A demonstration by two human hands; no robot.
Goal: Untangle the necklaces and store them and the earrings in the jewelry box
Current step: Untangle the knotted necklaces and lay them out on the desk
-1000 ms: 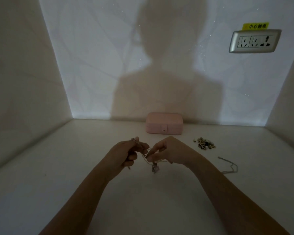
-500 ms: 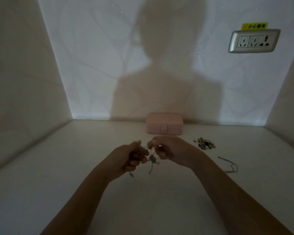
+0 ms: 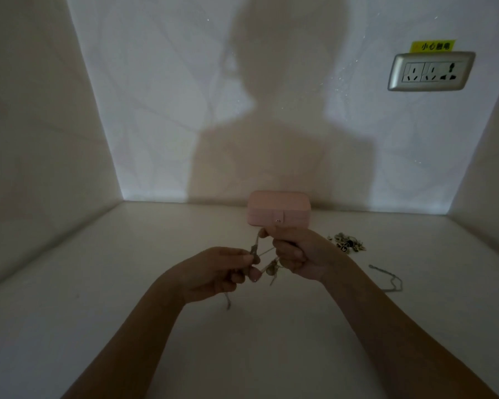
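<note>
Above the desk [image 3: 121, 298], just before the closed pink jewelry box [image 3: 278, 207], both hands work the tangled necklaces [image 3: 270, 269]. The left hand [image 3: 213, 272] pinches one strand and the right hand [image 3: 297, 254] curls round another. Ease the strands apart slowly, loosening the knot rather than tugging it tight. A heap of earrings [image 3: 347, 244] waits near the right hand.

Right hand [image 3: 297, 254] lifted away from left hand [image 3: 213, 272]; necklaces [image 3: 254, 249] now stretched between.
</note>
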